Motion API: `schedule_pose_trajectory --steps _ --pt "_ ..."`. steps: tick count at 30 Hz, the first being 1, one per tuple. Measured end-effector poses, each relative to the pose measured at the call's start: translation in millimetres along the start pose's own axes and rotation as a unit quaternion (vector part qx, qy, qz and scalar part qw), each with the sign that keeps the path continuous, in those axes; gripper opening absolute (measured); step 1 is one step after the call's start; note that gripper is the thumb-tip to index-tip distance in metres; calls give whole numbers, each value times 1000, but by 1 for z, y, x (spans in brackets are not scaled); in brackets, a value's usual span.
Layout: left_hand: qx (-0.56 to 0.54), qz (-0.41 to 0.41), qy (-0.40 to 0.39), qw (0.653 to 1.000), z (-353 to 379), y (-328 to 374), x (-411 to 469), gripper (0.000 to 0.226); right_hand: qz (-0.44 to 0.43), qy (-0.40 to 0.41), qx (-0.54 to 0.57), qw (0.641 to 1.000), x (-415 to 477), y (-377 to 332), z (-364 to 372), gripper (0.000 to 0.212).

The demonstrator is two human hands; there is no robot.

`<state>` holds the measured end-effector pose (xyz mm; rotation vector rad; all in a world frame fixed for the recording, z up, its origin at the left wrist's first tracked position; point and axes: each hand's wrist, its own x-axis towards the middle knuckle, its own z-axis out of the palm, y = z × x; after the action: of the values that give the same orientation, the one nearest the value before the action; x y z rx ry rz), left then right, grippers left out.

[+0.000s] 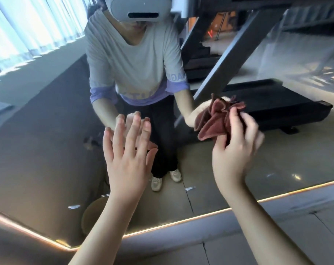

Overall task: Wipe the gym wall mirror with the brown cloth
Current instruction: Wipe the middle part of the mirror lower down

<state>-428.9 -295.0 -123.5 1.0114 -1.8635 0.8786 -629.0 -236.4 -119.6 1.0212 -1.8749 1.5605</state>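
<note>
The brown cloth (217, 121) is sitting bunched and crumpled in the right hand (237, 150), its folds fanning out above the knuckles and toward the mirror (47, 150). The fingers (234, 119) of that hand are curling closed around the cloth, clamping it between thumb and fingertips; the outer fingers are showing some motion blur. Whether the cloth is actually touching the glass is hard to tell, though it is lying very close to its own reflection.

The left hand (128, 155) is holding nothing, with its fingers spread apart and pointing up, the tips meeting their reflected twins, so the palm seems to be resting on or just at the glass.

The mirror is filling most of the view, and a lit strip (181, 222) is glowing along its lower edge, where it is meeting the grey tiled floor (277, 236). In the glass, the person's reflection (135, 73) is bending forward in a grey top with purple sleeve ends, dark trousers and pale shoes. Behind the reflected right arm, a treadmill (277, 111) is standing with its dark deck and slanted grey upright. Bright curtained windows (28, 25) are showing at the upper left. A round tan object (93, 213) is appearing low in the reflection, partly hidden by the left forearm.
</note>
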Motion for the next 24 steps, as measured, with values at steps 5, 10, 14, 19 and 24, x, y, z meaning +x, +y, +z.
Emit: schedule_pose_trajectory --steps 5,10,14,19,24 --pt "-12 -12 -1 1000 -1 6 2 55 -238 -89 -57 965 -30 8 1 45" --pt "-48 -9 -12 999 -7 15 5 57 -109 -66 -69 989 -12 28 -6 51" --pt "-70 12 -21 997 -5 33 11 54 -123 -95 -49 987 -19 23 -9 44" --pt "-69 -9 -26 997 -3 42 11 53 -100 -48 -13 994 12 34 -15 39" --pt "-68 -23 -27 997 0 48 10 51 -181 -72 -21 981 -12 27 -7 42"
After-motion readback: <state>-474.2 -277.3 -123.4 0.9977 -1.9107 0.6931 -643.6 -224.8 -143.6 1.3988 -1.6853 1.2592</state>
